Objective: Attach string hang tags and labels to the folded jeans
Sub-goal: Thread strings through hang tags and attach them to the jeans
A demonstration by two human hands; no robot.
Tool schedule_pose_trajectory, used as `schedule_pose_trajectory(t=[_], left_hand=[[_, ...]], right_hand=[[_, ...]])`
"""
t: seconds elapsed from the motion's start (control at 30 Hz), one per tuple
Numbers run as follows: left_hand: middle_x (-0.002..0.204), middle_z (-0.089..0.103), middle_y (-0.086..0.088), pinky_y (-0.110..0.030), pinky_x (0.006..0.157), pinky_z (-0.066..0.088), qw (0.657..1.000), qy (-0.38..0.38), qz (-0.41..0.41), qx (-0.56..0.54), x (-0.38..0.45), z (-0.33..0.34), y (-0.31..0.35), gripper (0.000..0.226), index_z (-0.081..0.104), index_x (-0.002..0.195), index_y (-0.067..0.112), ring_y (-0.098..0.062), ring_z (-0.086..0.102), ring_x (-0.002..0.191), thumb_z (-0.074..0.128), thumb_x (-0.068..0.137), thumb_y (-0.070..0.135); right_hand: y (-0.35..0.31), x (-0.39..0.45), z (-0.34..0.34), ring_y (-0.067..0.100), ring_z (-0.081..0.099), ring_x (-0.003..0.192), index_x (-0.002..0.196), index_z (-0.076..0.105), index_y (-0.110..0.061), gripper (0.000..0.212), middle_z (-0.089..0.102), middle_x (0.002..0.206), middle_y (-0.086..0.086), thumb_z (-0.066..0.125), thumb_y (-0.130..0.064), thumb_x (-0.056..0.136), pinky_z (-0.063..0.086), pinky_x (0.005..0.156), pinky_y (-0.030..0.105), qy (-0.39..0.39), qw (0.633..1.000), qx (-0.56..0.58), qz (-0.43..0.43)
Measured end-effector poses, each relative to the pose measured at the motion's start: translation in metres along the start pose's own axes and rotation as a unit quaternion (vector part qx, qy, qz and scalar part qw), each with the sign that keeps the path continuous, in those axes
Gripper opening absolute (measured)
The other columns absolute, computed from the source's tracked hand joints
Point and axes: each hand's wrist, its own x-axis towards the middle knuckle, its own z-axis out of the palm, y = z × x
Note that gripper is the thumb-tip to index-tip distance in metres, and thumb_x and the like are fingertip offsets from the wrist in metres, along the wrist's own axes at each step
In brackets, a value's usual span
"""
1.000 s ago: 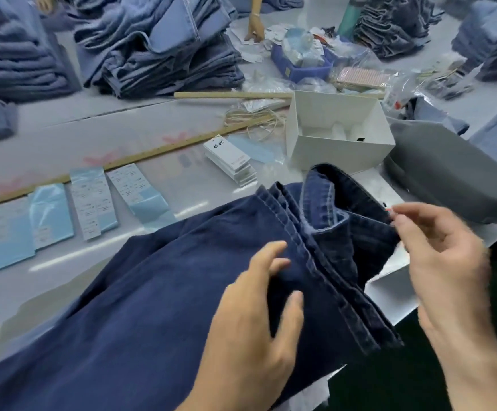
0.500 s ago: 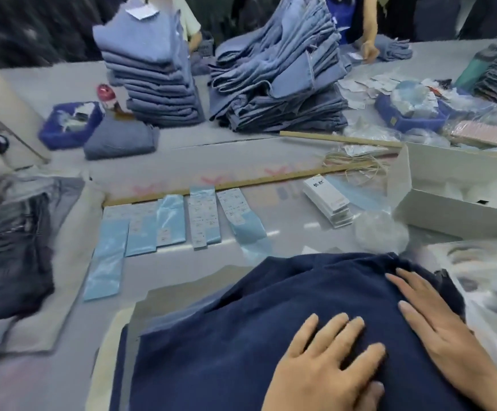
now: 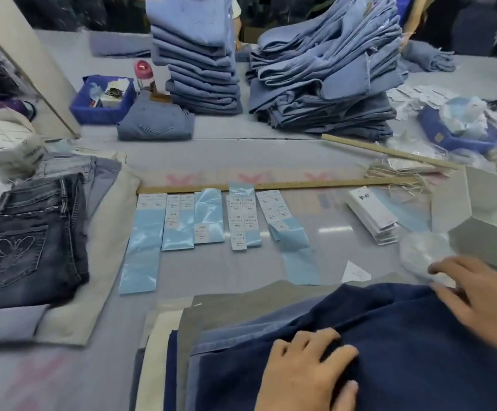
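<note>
At the left of the frame, a folded pair of dark washed jeans (image 3: 31, 241) lies on pale cloth, its back pocket stitched with a butterfly shape; I take it for a pair set aside. In the middle, sheets of sticker labels (image 3: 242, 216) on shiny blue backing lie in a row below a wooden ruler (image 3: 273, 185), spread flat, I judge, so each can be peeled quickly. Their print is too small to read. Further right, a fanned stack of white hang tags (image 3: 373, 216) carries two dark characters I cannot make out, with loose strings (image 3: 395, 173) beyond it and a white box (image 3: 484, 209) at the right edge.

At the lower right, the dark blue jeans (image 3: 404, 351) I am working on lie folded on a stack of others. My left hand (image 3: 306, 375) rests flat on them, fingers spread, gripping nothing. My right hand (image 3: 484, 304) lies loosely open along their upper edge, apparently smoothing the fold. No tag is attached yet.
</note>
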Motion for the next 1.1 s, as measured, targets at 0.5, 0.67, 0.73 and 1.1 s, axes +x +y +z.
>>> schedule_pose_trajectory(t=[0.5,0.67,0.73,1.1], left_hand=[[0.091,0.071,-0.011,-0.018,0.037,0.04,0.695,0.234,-0.486,-0.475,0.236,0.009,-0.17,0.018,0.068,0.106,0.01,-0.016,0.065,0.052,0.066,0.091,0.0],[0.085,0.072,-0.005,-0.016,0.035,0.032,0.74,0.226,-0.454,-0.441,0.251,0.029,-0.185,0.024,0.069,0.107,0.015,-0.01,0.059,0.044,0.078,0.086,0.01],[0.087,0.072,-0.004,-0.015,0.038,0.036,0.752,0.235,-0.44,-0.431,0.255,0.033,-0.189,0.018,0.071,0.103,0.012,-0.012,0.058,0.051,0.077,0.086,0.008],[0.07,0.072,0.012,-0.018,0.055,0.048,0.821,0.254,-0.345,-0.376,0.261,0.047,-0.199,0.027,0.078,0.078,0.026,-0.001,0.06,0.061,0.066,0.091,0.006]], right_hand=[[-0.117,0.282,0.151,0.018,0.057,0.124,0.134,0.062,-0.02,0.038,0.061,0.139,-0.001,0.064,-0.015,0.096,0.044,0.105,0.032,-0.174,0.957,0.118,-0.202],[-0.1,0.287,0.213,0.02,0.047,0.134,0.143,0.053,-0.02,0.053,0.052,0.148,-0.001,0.069,-0.024,0.093,0.035,0.109,0.029,-0.173,0.949,0.177,-0.195],[-0.096,0.285,0.225,0.021,0.049,0.131,0.14,0.056,-0.02,0.049,0.054,0.146,-0.002,0.07,-0.027,0.093,0.036,0.109,0.03,-0.146,0.948,0.193,-0.208],[-0.106,0.282,0.209,0.029,0.06,0.098,0.107,0.073,-0.01,0.017,0.071,0.106,0.006,0.068,-0.021,0.095,0.05,0.082,0.043,-0.04,0.925,0.171,-0.338]])
